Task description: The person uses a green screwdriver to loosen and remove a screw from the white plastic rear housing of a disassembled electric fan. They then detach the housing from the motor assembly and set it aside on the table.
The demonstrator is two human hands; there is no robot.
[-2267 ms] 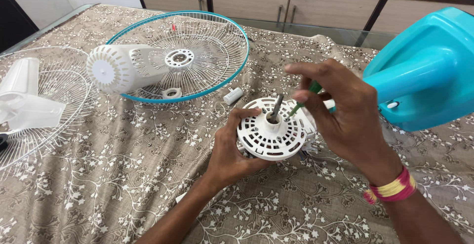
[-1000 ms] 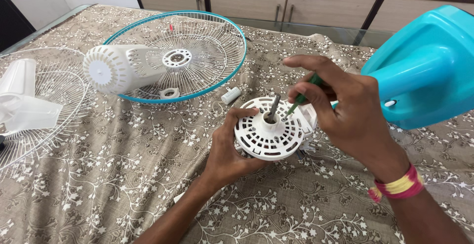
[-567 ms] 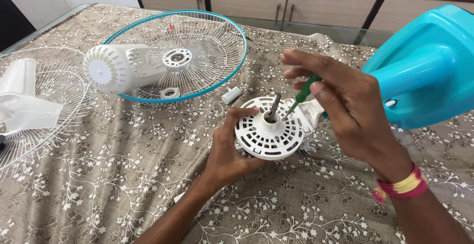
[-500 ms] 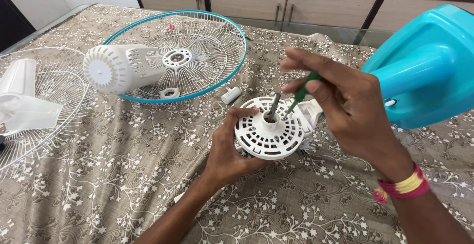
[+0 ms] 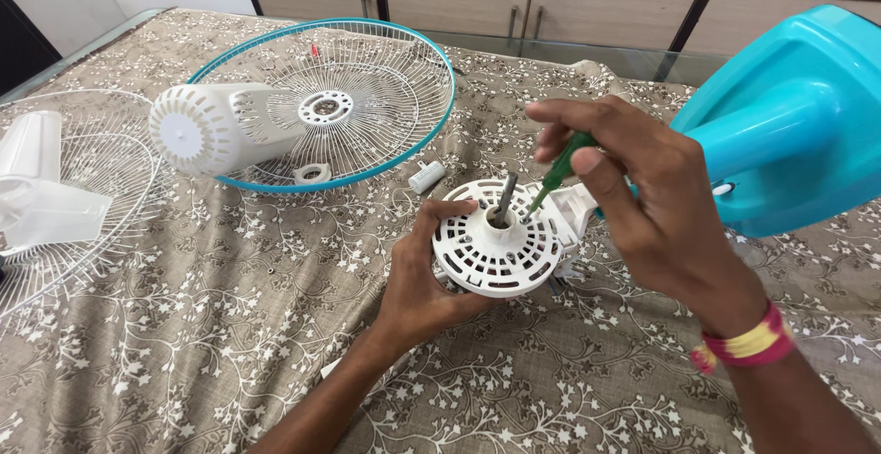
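Left hand (image 5: pixel 424 281) clamped on white motor housing (image 5: pixel 500 250) at centre, shaft (image 5: pixel 505 195) upright; right hand (image 5: pixel 647 211) closed on green screwdriver (image 5: pixel 558 175), long axis slanting from 2 o'clock down into housing face.

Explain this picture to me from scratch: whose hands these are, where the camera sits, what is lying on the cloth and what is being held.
There is no machine here, only one person. The camera is worn on their head and looks down at their own two bare hands.

The left hand grips a round white vented motor housing with a metal shaft standing up from its middle. The right hand, with a pink and yellow wristband, holds a green screwdriver whose tip rests on the housing near the shaft.

All this sits on a brown flowered cloth. Behind lies a wire fan guard with a teal rim, a white rear motor cover on it, and a small white cylinder beside it. At far left are white fan blades on another guard. At right is a teal fan body.
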